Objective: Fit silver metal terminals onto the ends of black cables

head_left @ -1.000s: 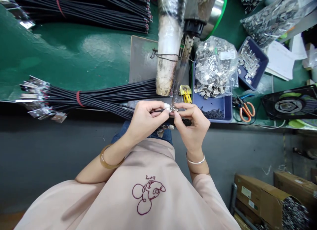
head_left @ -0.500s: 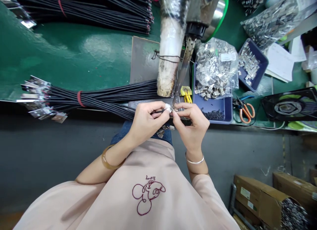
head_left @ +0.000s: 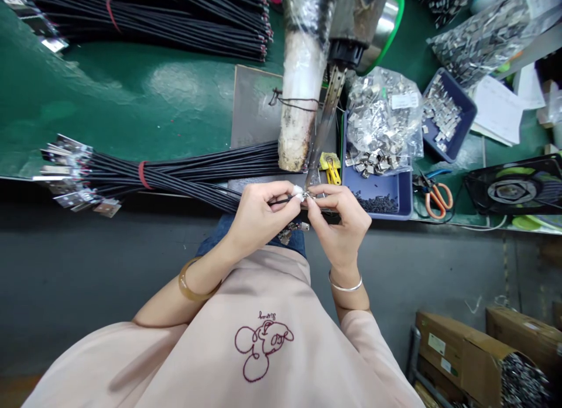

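Observation:
My left hand (head_left: 261, 215) is closed in a pinch on a black cable (head_left: 281, 201), and a fingertip has a white covering. Facing it, my right hand (head_left: 340, 220) pinches a small metal connector piece (head_left: 308, 195) at the cable's end; the fingers partly hide it. Just above both hands, a slanting metal rod with a perforated sleeve (head_left: 331, 100) reaches down, its lower end close to the fingertips. Beside it hangs a wrapped white tube (head_left: 298, 127). A bundle of black cables (head_left: 188, 168), tied with a red band, lies left of my hands.
A blue tray (head_left: 406, 191) at right holds small black parts and a clear bag of metal shells (head_left: 381, 121). Farther right are orange-handled pliers (head_left: 439, 198), a black fan (head_left: 513, 188) and another blue tray (head_left: 469, 112). More cables (head_left: 188, 21) lie at the back left. Cardboard boxes (head_left: 461, 349) stand below.
Both hands stay at nearly the same spot. My right fingers have shifted very slightly, and a little more of the metal piece shows between the fingertips.

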{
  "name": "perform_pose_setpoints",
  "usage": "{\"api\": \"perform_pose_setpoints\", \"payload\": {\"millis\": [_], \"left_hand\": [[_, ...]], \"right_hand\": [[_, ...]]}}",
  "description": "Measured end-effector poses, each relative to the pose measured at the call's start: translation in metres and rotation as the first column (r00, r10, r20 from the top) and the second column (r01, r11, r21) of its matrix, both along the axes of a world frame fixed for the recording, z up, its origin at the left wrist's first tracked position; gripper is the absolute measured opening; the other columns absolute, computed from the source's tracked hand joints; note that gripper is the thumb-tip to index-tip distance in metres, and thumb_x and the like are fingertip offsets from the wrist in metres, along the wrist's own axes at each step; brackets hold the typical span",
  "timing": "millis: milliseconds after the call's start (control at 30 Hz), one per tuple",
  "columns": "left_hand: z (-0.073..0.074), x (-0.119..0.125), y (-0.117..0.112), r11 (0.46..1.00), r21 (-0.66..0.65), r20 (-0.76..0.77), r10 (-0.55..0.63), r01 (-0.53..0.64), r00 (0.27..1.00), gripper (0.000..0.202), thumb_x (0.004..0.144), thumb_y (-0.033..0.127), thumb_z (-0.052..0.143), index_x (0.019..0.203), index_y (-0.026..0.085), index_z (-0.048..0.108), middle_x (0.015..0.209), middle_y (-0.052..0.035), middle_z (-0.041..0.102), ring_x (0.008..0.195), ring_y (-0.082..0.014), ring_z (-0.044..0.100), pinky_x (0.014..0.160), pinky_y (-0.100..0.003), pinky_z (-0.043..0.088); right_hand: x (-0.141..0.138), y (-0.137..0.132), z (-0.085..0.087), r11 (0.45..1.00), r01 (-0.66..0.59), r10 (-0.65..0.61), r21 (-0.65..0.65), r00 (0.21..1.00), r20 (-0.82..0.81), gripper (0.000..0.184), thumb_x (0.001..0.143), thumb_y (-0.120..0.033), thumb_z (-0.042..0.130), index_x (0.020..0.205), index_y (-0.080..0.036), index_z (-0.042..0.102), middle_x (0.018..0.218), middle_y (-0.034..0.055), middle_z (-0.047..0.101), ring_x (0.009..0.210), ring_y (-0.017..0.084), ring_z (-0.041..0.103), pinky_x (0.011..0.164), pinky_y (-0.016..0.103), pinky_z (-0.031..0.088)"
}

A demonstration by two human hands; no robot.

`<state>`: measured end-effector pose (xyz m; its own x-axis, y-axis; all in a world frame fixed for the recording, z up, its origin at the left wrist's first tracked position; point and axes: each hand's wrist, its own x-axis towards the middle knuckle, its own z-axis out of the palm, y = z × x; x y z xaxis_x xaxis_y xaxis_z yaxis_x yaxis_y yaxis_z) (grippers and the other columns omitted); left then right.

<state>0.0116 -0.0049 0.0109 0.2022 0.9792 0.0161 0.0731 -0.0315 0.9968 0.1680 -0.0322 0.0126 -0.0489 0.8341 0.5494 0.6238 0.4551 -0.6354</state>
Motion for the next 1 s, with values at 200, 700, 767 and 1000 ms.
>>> {"api": "perform_pose_setpoints", "payload": {"millis": [200, 700, 767, 1000], "left_hand": [[-0.0028, -0.0056, -0.0006, 0.999, -0.039, 0.030, -0.004, 0.005, 1.000, 0.013, 0.077, 0.022, 0.065, 0.072, 0.012, 0.071, 0.062, -0.0008, 0.060, 0.058, -0.0082, 0.049, 0.051, -0.016, 0.040], [-0.0017, -0.0023, -0.0036, 0.995, 0.070, 0.060, 0.072, -0.076, 0.996, 0.011, 0.084, 0.019, 0.063, 0.075, 0.013, 0.068, 0.068, 0.0003, 0.062, 0.059, -0.0073, 0.051, 0.051, -0.016, 0.039], [-0.0016, -0.0021, -0.0040, 0.996, 0.060, 0.053, 0.057, -0.060, 0.997, 0.012, 0.084, 0.019, 0.062, 0.075, 0.013, 0.067, 0.066, 0.0009, 0.061, 0.057, -0.0067, 0.049, 0.049, -0.015, 0.037], [-0.0032, -0.0017, -0.0041, 0.998, 0.055, 0.030, 0.032, -0.034, 0.999, 0.013, 0.085, 0.021, 0.061, 0.076, 0.013, 0.068, 0.067, 0.0002, 0.062, 0.058, -0.0072, 0.049, 0.049, -0.016, 0.036]], "right_hand": [[0.0011, -0.0046, -0.0030, 0.998, 0.026, -0.029, -0.064, 0.999, -0.045, 0.010, 0.091, -0.015, 0.065, 0.084, -0.022, 0.064, 0.095, 0.0013, 0.076, 0.085, 0.014, 0.073, 0.069, 0.029, 0.061], [-0.0026, 0.0020, 0.0029, 1.000, 0.014, -0.016, 0.026, 0.998, 0.065, 0.012, 0.089, -0.014, 0.067, 0.082, -0.023, 0.065, 0.094, 0.0010, 0.076, 0.087, 0.015, 0.072, 0.078, 0.032, 0.059], [-0.0005, 0.0009, 0.0013, 1.000, 0.006, -0.008, 0.029, 0.996, 0.089, 0.011, 0.090, -0.015, 0.066, 0.083, -0.024, 0.065, 0.095, 0.0008, 0.077, 0.087, 0.015, 0.073, 0.079, 0.032, 0.059], [0.0002, 0.0009, -0.0009, 0.999, -0.005, -0.002, 0.054, 0.993, 0.122, 0.012, 0.090, -0.013, 0.066, 0.086, -0.024, 0.064, 0.096, 0.0008, 0.077, 0.087, 0.014, 0.073, 0.078, 0.030, 0.059]]}}
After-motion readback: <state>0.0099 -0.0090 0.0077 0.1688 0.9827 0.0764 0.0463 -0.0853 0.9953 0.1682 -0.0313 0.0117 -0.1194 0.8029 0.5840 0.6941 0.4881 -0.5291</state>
